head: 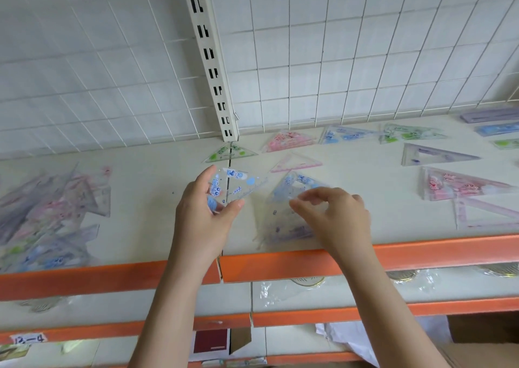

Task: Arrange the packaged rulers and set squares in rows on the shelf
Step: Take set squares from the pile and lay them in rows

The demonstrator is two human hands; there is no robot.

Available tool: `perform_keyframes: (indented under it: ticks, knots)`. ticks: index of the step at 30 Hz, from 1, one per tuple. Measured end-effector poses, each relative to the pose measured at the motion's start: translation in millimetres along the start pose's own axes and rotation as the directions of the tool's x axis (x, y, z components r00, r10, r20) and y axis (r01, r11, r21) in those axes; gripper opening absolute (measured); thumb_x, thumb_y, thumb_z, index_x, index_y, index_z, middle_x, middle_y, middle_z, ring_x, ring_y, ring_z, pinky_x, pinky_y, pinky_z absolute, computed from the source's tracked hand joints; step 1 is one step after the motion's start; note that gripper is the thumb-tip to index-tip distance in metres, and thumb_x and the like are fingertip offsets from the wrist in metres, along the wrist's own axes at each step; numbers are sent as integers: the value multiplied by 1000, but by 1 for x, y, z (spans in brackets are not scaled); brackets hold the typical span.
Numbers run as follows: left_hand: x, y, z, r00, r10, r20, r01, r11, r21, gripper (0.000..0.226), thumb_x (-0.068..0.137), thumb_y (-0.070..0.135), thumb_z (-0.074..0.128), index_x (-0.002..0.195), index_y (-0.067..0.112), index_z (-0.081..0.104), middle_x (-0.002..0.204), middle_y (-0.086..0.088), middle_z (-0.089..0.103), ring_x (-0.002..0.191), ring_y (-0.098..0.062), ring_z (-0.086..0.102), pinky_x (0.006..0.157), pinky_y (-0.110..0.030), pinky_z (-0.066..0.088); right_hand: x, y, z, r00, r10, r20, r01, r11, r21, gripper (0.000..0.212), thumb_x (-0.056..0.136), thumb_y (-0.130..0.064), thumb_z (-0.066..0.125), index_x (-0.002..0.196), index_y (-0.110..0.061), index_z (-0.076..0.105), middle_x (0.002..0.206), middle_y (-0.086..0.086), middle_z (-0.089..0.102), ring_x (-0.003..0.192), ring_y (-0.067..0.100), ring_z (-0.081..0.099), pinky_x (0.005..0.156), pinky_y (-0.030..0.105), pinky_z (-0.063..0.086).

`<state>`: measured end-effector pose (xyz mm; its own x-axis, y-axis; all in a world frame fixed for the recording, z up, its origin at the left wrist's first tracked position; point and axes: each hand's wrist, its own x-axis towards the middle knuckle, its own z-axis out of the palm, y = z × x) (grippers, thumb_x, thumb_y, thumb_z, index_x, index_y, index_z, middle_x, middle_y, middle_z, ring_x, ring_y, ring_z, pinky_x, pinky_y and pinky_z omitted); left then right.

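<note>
My left hand (203, 213) grips a clear packaged set square with blue prints (234, 185), held just above the cream shelf (146, 176). My right hand (334, 213) hovers with curled fingers over a blue and purple set square (283, 219) lying near the shelf's front edge; I cannot tell whether it pinches the wrapper. Set squares lie in rows to the right: green (230, 153), pink (289, 141), blue (345, 135), green (407, 133), purple (432, 154), pink (455, 185). A loose heap of packaged set squares (53, 216) lies at the left.
A white wire grid (309, 58) and a slotted upright (210, 58) back the shelf. An orange rail (280, 263) runs along its front edge. Packaged rulers (494, 123) lie at the far right. Lower shelves hold wrapped goods.
</note>
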<state>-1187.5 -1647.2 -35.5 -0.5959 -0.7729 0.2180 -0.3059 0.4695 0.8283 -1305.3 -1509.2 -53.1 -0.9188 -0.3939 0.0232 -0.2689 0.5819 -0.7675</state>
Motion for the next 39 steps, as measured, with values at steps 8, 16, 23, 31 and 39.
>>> perform_keyframes:
  ticks: [8,16,23,31,39]
  knots:
    - [18,-4,7,994,18,106,-17,1000,-12,66,80,19,72,139,22,42,116,10,51,90,0,55,87,-21,39,1,3,-5,995,78,61,-59,962,-268,32,79,-54,61,108,-41,64,116,-6,54,114,22,36,86,30,25]
    - [41,7,43,960,77,268,-100,993,70,65,82,26,71,139,14,43,134,-3,53,116,-17,55,102,-33,41,-1,10,-14,1000,-16,14,18,979,-201,34,87,-39,59,120,-31,59,115,-3,55,112,23,41,94,32,31]
    - [42,19,74,897,144,418,-281,915,288,51,86,27,65,131,8,49,124,-12,55,117,-27,48,94,-30,34,-1,22,-25,994,-74,-82,67,995,-78,22,89,-25,59,109,-19,65,102,-2,58,97,16,54,83,24,39]
    - [35,25,74,921,80,381,-294,783,548,46,90,39,57,130,16,49,126,-5,53,119,-28,44,94,-37,34,4,32,-35,990,-111,-85,105,991,-80,22,91,-25,57,109,-17,66,105,0,60,96,14,55,79,22,38]
    - [0,24,47,982,45,182,-151,763,628,40,91,38,53,123,14,54,123,-6,56,116,-30,46,91,-38,34,10,26,-34,971,-236,19,237,968,-84,22,91,-24,57,108,-13,67,104,2,63,95,14,59,79,20,39]
